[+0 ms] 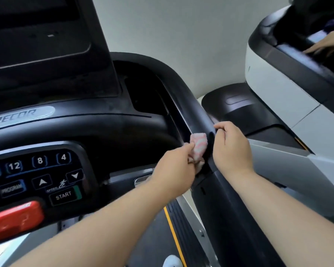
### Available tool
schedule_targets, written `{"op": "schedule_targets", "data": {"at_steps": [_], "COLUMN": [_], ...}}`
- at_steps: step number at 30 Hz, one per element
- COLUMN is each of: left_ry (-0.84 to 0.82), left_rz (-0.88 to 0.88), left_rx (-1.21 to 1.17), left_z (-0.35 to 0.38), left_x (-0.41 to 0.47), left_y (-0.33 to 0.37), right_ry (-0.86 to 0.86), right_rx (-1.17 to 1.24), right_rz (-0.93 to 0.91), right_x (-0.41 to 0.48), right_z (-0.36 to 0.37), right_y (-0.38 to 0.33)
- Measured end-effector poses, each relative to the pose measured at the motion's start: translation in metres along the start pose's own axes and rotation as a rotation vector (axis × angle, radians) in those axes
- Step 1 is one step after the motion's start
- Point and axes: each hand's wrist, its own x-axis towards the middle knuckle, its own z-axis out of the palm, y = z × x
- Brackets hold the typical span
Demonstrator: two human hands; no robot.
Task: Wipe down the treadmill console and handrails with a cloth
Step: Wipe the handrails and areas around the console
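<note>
**Cloth on the right rail, with buttons close by**

The cloth [198, 149] could slip and fall. The left hand [174, 170] only pinches its lower end, so a hard rub could pull it free. It might then drop down the gap at the 6 o'clock side, toward the belt [158, 234].

The buttons [52, 176] are close, at 9 o'clock from the left hand. The START button [63, 195] is there too. If the arm swings that way, it might press one, and the belt could start while the person stands on it. That is only a guess.

The cloth covers just the inner side of the rail [197, 112]. The top and outer side may be missed.

The cloth is small and bunched up. It is pink with pale stripes and looks soft and fluffy. It sits pressed on the inner side of the black rail, between the two hands, at 3 o'clock from the console [104, 130].

The left grip is closed on the cloth. The right hand [231, 147] curls over the rail at 3 o'clock from the cloth, fingers bent and narrow. I cannot tell if it also pinches a bit of cloth.
</note>
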Motion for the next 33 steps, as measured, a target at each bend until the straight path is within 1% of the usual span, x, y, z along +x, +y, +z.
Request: {"op": "schedule_targets", "data": {"at_steps": [2, 3, 4, 6, 9, 11, 12, 13, 14, 15, 16, 17, 18, 19, 21, 22, 23, 25, 26, 29, 31, 33], "left_ry": [0.143, 0.203, 0.215, 0.141, 0.092, -0.013, -0.088, -0.128, -0.108, -0.019, 0.107, 0.212, 0.247, 0.2, -0.019, -0.085, -0.112, -0.134, -0.137, -0.063, -0.032, -0.033], "left_rz": [-0.047, -0.07, -0.088, -0.122, -0.142, -0.052, 0.016, 0.089, 0.159, 0.223, 0.258, 0.255, 0.214, 0.134, -0.026, -0.02, 0.027, 0.096, 0.09, -0.016, -0.119, -0.239], "left_rx": [-0.1, -0.104, -0.08, -0.007, 0.049, 0.139, 0.167, 0.176, 0.181, 0.2, 0.246, 0.309, 0.397, 0.519, 0.726, 0.776, 0.806, 0.818, 0.808, 0.766, 0.756, 0.722], "left_z": [-0.021, -0.027, -0.026, -0.005, 0.022, 0.018, 0.009, -0.003, -0.019, -0.036, -0.055, -0.075, -0.096, -0.114, -0.13, -0.13, -0.13, -0.141, -0.153, -0.205, -0.244, -0.279], "left_x": [0.026, 0.039, 0.047, 0.05, 0.025, 0.011, 0.008, 0.008, 0.011, 0.02, 0.033, 0.047, 0.06, 0.071, 0.08, 0.081, 0.08, 0.074, 0.069, 0.039, 0.012, -0.016], "left_y": [-0.01, -0.014, -0.013, -0.01, -0.011, -0.017, -0.017, -0.016, -0.015, -0.017, -0.021, -0.029, -0.039, -0.052, -0.072, -0.079, -0.084, -0.091, -0.097, -0.125, -0.147, -0.17], "right_ry": [-0.011, -0.018, -0.024, -0.03, -0.021, -0.021, -0.022, -0.022, -0.019, -0.015, -0.011, -0.005, 0.006, 0.018, 0.017, -0.005, -0.035, -0.09, -0.113, -0.19, -0.299, -0.433], "right_rx": [-0.002, -0.01, -0.016, -0.025, -0.024, -0.03, -0.046, -0.066, -0.083, -0.092, -0.087, -0.072, -0.053, -0.033, 0.001, 0.007, 0.003, -0.007, 0.0, 0.044, 0.079, 0.102], "right_rz": [-0.007, -0.01, -0.012, -0.023, -0.034, -0.049, -0.063, -0.089, -0.129, -0.174, -0.214, -0.242, -0.255, -0.253, -0.229, -0.223, -0.225, -0.228, -0.225, -0.215, -0.205, -0.188], "right_x": [0.001, 0.001, 0.001, 0.002, 0.003, 0.002, 0.001, -0.001, -0.002, -0.002, 0.0, 0.003, 0.007, 0.012, 0.019, 0.02, 0.019, 0.014, 0.011, 0.006, 0.008, 0.008], "right_z": [0.0, 0.001, 0.001, 0.003, 0.002, 0.001, 0.001, 0.001, 0.0, 0.0, 0.001, 0.003, 0.006, 0.009, 0.02, 0.026, 0.033, 0.046, 0.054, 0.081, 0.103, 0.12], "right_y": [0.001, 0.001, 0.001, 0.002, 0.001, 0.0, -0.001, -0.002, -0.005, -0.01, -0.016, -0.023, -0.03, -0.038, -0.051, -0.055, -0.057, -0.06, -0.064, -0.087, -0.112, -0.143]}}
